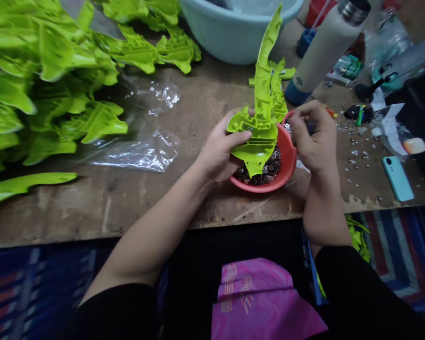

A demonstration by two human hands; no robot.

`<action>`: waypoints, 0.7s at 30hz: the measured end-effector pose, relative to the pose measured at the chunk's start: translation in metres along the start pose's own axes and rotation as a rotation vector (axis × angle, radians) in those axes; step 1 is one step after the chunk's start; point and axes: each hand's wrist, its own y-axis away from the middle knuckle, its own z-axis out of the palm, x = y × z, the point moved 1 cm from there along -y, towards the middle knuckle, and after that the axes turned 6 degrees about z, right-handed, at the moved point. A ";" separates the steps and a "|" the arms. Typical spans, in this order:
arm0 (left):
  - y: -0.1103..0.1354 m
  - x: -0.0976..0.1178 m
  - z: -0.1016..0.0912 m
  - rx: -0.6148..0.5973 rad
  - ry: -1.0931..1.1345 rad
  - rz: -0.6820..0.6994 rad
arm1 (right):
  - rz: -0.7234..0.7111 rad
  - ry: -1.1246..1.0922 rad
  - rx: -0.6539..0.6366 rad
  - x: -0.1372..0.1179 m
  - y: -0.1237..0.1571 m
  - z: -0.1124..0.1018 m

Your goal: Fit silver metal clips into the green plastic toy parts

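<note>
My left hand (221,148) grips a lime-green moulded plastic part (262,108) by its wide lower end and holds it upright over a red bowl (289,158). The bowl holds a heap of small dark pieces. My right hand (313,137) hovers at the bowl's right rim with its fingers pinched together; what they pinch is too small to make out. A second green part stands just behind the held one.
A big pile of green plastic parts (46,80) fills the left of the wooden bench (163,203), with clear plastic bags (145,146) beside it. A pale blue basin (233,33), a white bottle (326,47), loose small screws (357,151) and a teal phone (397,178) lie around.
</note>
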 end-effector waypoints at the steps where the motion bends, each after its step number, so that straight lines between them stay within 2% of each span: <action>1: -0.001 -0.001 0.000 0.012 -0.018 0.017 | 0.015 0.019 -0.098 0.000 -0.001 0.001; 3: -0.002 -0.002 0.000 0.018 -0.037 0.033 | 0.006 0.071 -0.238 -0.002 -0.002 0.006; 5: -0.001 -0.002 0.000 0.018 -0.029 0.033 | 0.014 0.076 -0.271 -0.006 -0.004 0.011; 11: 0.001 -0.002 0.002 0.006 -0.043 0.054 | 0.092 0.046 -0.206 -0.004 -0.003 0.021; 17: 0.001 -0.007 0.000 0.030 -0.131 0.134 | 0.198 -0.188 -0.127 0.033 0.002 0.023; 21: 0.002 -0.008 0.003 0.062 -0.136 0.157 | 0.170 -0.218 -0.059 0.047 0.004 0.026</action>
